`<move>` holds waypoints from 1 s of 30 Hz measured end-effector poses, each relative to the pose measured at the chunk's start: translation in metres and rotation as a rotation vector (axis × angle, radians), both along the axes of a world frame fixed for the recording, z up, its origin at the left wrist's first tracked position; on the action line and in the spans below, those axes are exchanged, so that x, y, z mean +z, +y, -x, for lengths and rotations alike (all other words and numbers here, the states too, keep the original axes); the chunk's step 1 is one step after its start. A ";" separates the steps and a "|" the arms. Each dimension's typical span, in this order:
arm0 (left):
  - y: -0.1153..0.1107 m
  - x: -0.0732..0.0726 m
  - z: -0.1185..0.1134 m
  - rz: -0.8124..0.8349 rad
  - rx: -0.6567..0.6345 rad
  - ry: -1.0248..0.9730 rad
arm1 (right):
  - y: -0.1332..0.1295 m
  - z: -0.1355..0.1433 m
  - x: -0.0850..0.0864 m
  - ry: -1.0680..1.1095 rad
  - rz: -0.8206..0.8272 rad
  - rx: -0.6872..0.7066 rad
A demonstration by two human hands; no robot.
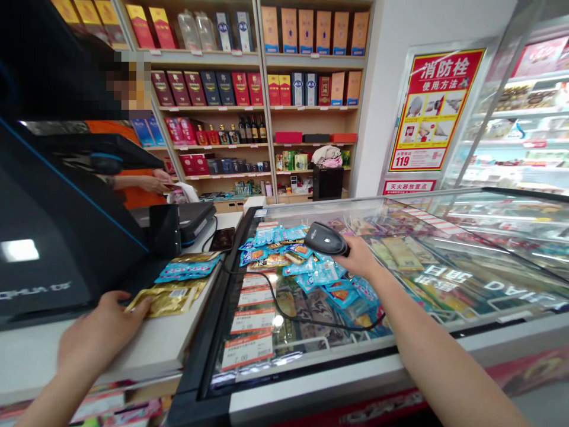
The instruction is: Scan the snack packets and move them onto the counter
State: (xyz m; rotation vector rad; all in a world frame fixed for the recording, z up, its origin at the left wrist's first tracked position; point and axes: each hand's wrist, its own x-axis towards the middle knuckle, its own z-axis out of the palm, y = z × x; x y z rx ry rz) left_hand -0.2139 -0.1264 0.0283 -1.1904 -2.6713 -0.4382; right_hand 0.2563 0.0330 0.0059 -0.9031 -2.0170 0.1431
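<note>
My right hand [355,255] is wrapped round the handle of a black barcode scanner [326,238], held above the glass top of a chest freezer. Under it lies a loose pile of small blue and gold snack packets [306,267]. The scanner's black cable [284,314] loops across the glass. At the white counter, my left hand [104,326] grips the left end of a gold snack packet [171,299], thumb on top; its other fingers are partly hidden. Just behind that packet, blue and gold packets [189,268] lie stacked on the counter.
A checkout terminal [57,225] stands at the left. Beyond it, a person in orange [142,184] handles something white. A phone [222,239] lies by the freezer's edge [208,332]. Price labels [251,320] line the glass. Shelves of boxed bottles [262,107] fill the back wall.
</note>
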 end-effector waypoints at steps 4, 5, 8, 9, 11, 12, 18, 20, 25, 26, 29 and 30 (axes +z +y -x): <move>0.001 0.013 -0.025 0.033 0.065 0.216 | -0.001 0.001 0.001 -0.002 0.001 -0.025; 0.005 0.018 -0.034 -0.022 0.048 0.243 | -0.001 0.001 0.002 0.001 0.003 -0.026; 0.025 0.030 -0.063 -0.136 -0.123 0.228 | -0.002 0.001 0.002 0.009 0.011 -0.030; 0.035 0.032 -0.074 -0.147 -0.215 0.204 | -0.002 0.001 0.002 0.011 0.011 -0.033; 0.059 0.032 -0.095 -0.145 -0.417 0.150 | -0.002 0.001 0.002 0.017 0.007 -0.039; 0.072 0.030 -0.106 -0.133 -0.494 0.124 | -0.002 0.001 0.002 0.018 0.006 -0.038; 0.131 0.007 -0.151 0.156 -0.619 0.117 | 0.000 0.002 0.001 0.010 0.040 -0.004; 0.136 0.003 -0.158 0.261 -0.590 0.117 | 0.001 0.002 0.001 0.016 0.056 0.011; 0.131 0.002 -0.159 0.296 -0.585 0.189 | 0.001 0.002 0.001 0.023 0.082 0.020; 0.130 0.002 -0.158 0.294 -0.587 0.209 | 0.000 0.002 0.002 0.022 0.085 0.014; 0.126 0.003 -0.155 0.303 -0.591 0.224 | 0.000 0.002 0.002 0.015 0.091 0.001; 0.125 0.003 -0.155 0.301 -0.590 0.215 | -0.001 0.002 0.002 0.013 0.091 -0.001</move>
